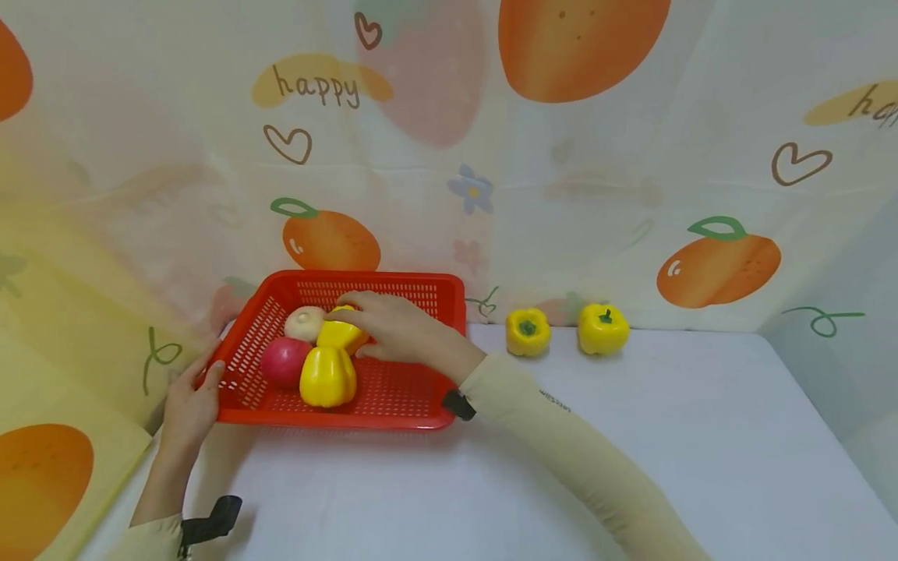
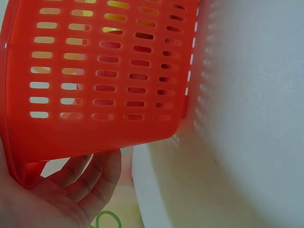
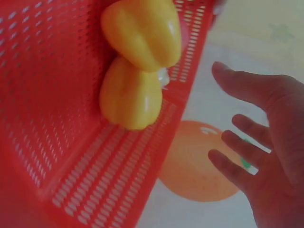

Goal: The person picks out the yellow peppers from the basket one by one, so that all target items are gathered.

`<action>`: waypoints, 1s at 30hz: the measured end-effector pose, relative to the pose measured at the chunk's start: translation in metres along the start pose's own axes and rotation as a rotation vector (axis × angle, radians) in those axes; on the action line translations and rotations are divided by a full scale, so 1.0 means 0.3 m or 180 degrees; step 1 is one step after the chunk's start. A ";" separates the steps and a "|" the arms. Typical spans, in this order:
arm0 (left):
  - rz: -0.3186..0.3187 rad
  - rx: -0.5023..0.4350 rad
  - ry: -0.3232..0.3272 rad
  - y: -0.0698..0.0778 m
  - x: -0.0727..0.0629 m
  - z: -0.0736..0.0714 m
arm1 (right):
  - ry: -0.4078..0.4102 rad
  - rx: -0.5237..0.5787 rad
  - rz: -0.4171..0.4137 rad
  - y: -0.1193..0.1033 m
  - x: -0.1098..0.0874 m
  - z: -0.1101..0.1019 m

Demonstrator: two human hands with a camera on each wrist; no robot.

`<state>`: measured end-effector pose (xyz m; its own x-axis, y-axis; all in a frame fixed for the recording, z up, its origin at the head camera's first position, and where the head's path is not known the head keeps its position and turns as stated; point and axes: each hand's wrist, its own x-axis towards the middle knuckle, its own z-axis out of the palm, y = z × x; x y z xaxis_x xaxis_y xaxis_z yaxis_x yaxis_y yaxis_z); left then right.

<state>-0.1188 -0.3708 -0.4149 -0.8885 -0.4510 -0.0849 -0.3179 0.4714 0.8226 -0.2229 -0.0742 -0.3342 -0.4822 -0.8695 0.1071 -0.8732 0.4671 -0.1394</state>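
Observation:
My left hand (image 1: 192, 401) grips the left end of a red plastic basket (image 1: 337, 421), thumb at the rim and fingers beneath it. My right hand (image 1: 400, 327) hovers over the basket with nothing in its spread fingers, as the right wrist view shows. Nearest to it in the head view is a yellow bell pepper (image 1: 340, 336), partly covered by the fingers. Another yellow bell pepper (image 1: 328, 378) leans against it in front. Beside them in the basket lie a pinkish-red round fruit (image 1: 284, 363) and a pale, round, flattish vegetable (image 1: 303, 324).
Two more yellow bell peppers, one (image 1: 528, 332) nearer the basket and one (image 1: 603, 329) farther right, stand at the back of the white table (image 1: 631, 436). A printed cloth (image 1: 561, 179) hangs right behind the basket and table.

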 end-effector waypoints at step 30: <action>-0.0041 0.0014 0.0004 -0.005 0.005 0.003 | -0.1031 -0.2374 -0.0745 -0.149 0.184 0.159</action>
<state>-0.1199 -0.3715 -0.4167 -0.8839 -0.4580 -0.0947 -0.3307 0.4689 0.8190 -0.2071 -0.1509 -0.3688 -0.3381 -0.9070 -0.2510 -0.8211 0.1540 0.5496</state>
